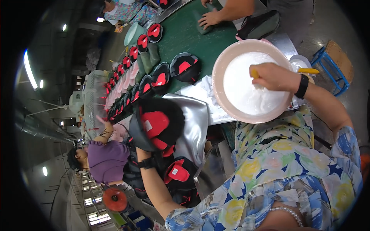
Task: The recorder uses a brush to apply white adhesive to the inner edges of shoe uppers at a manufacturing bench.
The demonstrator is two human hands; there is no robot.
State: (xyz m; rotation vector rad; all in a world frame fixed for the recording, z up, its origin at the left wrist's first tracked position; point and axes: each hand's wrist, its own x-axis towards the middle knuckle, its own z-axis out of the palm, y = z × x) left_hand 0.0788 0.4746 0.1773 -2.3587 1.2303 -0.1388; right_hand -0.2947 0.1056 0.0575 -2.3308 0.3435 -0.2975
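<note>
The left grip (142, 152) holds a black shoe (175, 117) up from underneath, its red lining facing the camera; the fingers are hidden behind it. The shoe is in the air, left of the basin (220, 88) and above a shiny silver sheet (192, 115). The right grip (269, 76) is closed around a brush (254, 74) with a yellow handle, its bristles down at the white liquid (237, 86) in the pink basin.

Just right of the basin lies a second yellow handle (308, 71). On the green surface (175, 44), rows of red-lined shoes (160, 79) run away to the left. Across it, a co-worker's hand (210, 19) rests on a dark green piece (200, 27). A blue-framed stool (333, 73) stands at right.
</note>
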